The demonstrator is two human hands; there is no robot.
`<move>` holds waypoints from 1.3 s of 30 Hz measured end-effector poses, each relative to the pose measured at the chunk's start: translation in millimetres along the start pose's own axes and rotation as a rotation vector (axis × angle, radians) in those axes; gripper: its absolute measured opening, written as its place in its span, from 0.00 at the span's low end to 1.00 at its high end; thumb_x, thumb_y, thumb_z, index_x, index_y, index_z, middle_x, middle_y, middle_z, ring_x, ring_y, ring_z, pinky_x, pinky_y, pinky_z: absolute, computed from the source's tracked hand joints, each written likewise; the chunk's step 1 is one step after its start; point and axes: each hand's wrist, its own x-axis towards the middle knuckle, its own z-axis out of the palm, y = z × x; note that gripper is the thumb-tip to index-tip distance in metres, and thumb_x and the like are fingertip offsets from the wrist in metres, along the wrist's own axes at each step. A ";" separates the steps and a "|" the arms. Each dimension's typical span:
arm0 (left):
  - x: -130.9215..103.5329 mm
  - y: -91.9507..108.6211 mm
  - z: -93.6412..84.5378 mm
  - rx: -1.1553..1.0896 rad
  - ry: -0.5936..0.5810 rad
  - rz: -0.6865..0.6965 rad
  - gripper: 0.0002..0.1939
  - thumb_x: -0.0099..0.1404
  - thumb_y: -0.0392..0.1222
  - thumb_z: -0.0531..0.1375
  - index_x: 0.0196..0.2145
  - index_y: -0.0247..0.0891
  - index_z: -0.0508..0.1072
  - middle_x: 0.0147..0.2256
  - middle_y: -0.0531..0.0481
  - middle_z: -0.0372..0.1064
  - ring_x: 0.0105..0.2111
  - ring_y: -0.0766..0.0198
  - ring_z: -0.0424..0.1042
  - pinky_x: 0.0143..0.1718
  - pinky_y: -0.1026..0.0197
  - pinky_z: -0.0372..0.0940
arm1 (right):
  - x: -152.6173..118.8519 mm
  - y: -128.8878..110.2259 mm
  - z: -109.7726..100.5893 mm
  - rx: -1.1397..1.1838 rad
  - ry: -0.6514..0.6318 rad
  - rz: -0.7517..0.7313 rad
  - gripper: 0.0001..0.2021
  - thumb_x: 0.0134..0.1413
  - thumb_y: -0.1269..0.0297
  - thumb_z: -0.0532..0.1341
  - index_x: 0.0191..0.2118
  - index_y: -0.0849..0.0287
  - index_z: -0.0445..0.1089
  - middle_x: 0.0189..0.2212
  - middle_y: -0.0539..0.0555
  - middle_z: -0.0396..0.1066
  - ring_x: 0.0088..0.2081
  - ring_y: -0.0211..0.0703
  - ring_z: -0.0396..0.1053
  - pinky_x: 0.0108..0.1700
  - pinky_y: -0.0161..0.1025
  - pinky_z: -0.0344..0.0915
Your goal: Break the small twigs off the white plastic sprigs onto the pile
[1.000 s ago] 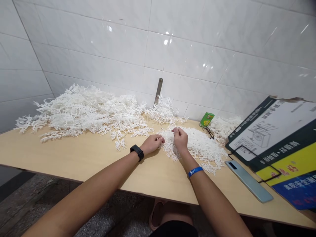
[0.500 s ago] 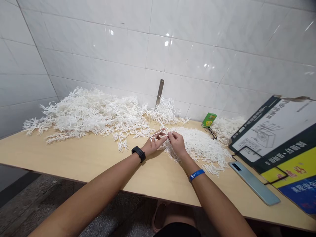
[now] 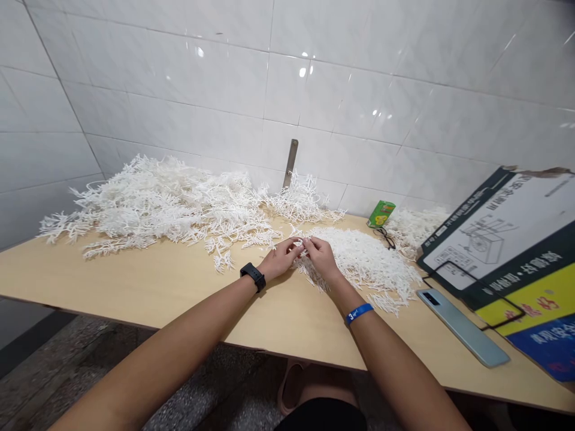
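Note:
My left hand (image 3: 279, 260) and my right hand (image 3: 320, 257) meet over the middle of the table, fingertips together. Both are closed on a thin white branched plastic piece (image 3: 295, 231), most of which is hidden by the fingers. A black watch is on my left wrist, a blue band on my right. Just right of my right hand spreads a flat pile of small white pieces (image 3: 368, 263). Back and to the left lies a large tangled heap of white branched plastic pieces (image 3: 171, 200), with a smaller clump (image 3: 299, 200) beside it.
A green box (image 3: 381, 214) and dark-framed glasses (image 3: 385, 237) lie near the tiled wall (image 3: 202, 90). Behind them is another white pile (image 3: 415, 227). At right, a phone (image 3: 465, 328) rests before a large printed carton (image 3: 498, 239). A metal bracket (image 3: 291, 161) stands against the wall.
The fingers of my left hand have drawn in around the white piece, and less of it shows than before. My hands stay in nearly the same place.

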 end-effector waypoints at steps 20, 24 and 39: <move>1.7 8.4 0.3 0.043 -0.047 0.114 0.17 0.64 0.45 0.51 0.20 0.38 0.54 0.20 0.57 0.48 0.23 0.69 0.50 0.27 0.62 0.48 | 4.5 -2.0 -4.5 -0.275 0.397 0.021 0.20 0.59 0.59 0.54 0.19 0.56 0.49 0.15 0.44 0.48 0.22 0.36 0.47 0.26 0.38 0.44; -3.8 6.1 -1.3 0.092 -0.153 0.098 0.17 0.64 0.45 0.52 0.19 0.37 0.60 0.20 0.56 0.56 0.23 0.68 0.55 0.27 0.63 0.51 | 9.6 2.4 -26.1 -0.250 0.568 0.049 0.19 0.60 0.58 0.51 0.19 0.55 0.50 0.16 0.44 0.49 0.23 0.37 0.47 0.27 0.38 0.45; 1.8 -4.2 2.7 -0.192 -0.087 -0.086 0.19 0.69 0.47 0.50 0.50 0.34 0.69 0.39 0.43 0.74 0.23 0.71 0.65 0.28 0.64 0.64 | 1.8 2.0 -4.9 0.042 0.181 -0.003 0.20 0.57 0.46 0.56 0.28 0.59 0.68 0.21 0.48 0.61 0.25 0.38 0.58 0.30 0.37 0.57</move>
